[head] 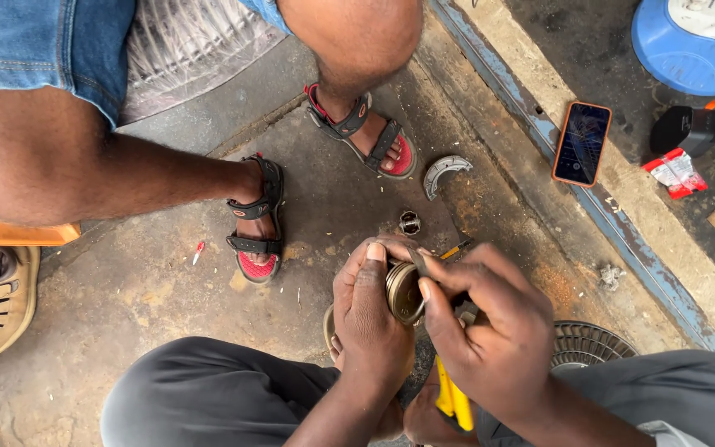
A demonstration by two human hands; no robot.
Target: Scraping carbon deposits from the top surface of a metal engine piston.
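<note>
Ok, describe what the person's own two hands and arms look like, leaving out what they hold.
Both the left hand and the right hand are bare: no gloves, and no rings or watch that I can see. The forearms are uncovered too, with no sleeves in view. Fingernails are short. Below them, dark grey trousers cover the knees.

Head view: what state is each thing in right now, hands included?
Left hand: closed around the round brass-coloured part.
Right hand: gripping a thin metal tool.
Round brass-coloured part: held off the floor, open face toward the right hand.
Thin metal tool: tip at the part's rim.
Phone: lying flat, screen dark.
Curved metal piece: loose on the floor.
Small metal ring: loose on the floor.
</note>
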